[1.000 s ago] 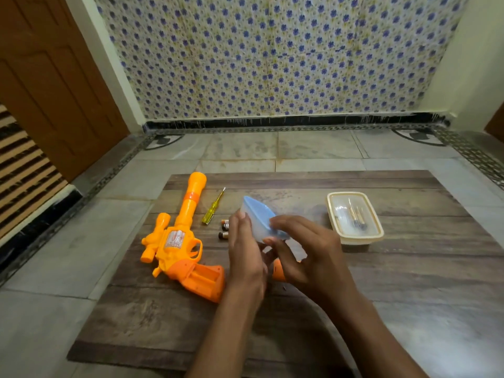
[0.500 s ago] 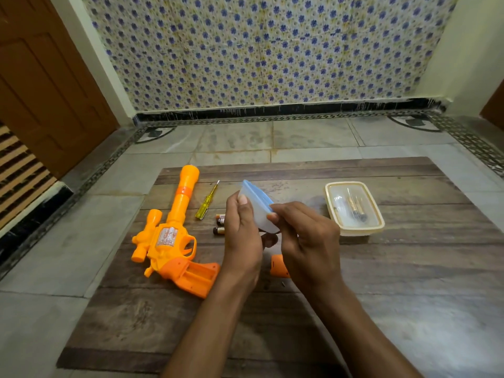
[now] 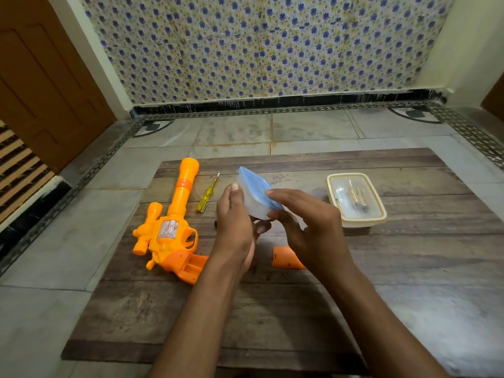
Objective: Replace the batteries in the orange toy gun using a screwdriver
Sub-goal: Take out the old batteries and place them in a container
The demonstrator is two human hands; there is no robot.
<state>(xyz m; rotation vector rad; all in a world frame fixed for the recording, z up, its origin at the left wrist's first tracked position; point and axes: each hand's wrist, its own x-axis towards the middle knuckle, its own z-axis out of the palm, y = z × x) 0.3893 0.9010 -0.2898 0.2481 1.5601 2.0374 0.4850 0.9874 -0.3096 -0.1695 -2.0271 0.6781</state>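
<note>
A: What's on the left?

B: A wooden door [image 3: 41, 77] and a tiled floor [image 3: 231, 137]. On the floor lies a brown mat [image 3: 381, 268]. At its left end the orange gun [image 3: 169, 230] lies on its side, barrel pointing away from the viewer. The grip faces the viewer with its battery bay open, probably so cells can go in and out.

A: And the screwdriver?

B: The yellow screwdriver [image 3: 207, 197] lies just right of the barrel, tip pointing away, touched by no hand. I'd judge the unscrewing is already done.

A: What are the hands doing?

B: They meet at the middle of the mat. The left hand [image 3: 236, 227] holds a small white box [image 3: 252, 205] from the side, thumb up along its wall, fingers curled beneath. The box tilts, its blue lid [image 3: 255, 186] turned toward the right hand [image 3: 308, 227]. That hand's fingers are loosely spread; the fingertips [image 3: 270, 192] rest on the lid's edge, seemingly working the lid. Whether it is coming off or going on, I cannot tell.

A: Anything under them?

B: The orange cover [image 3: 286, 259] lies on the mat below the right hand, apart from the gun. A small dark thing just left of the left hand is too hidden to name.

A: And further right?

B: A shallow cream tub [image 3: 357, 219] under a clear lid, well apart from the hands. Slim items lie inside, possibly batteries.
</note>
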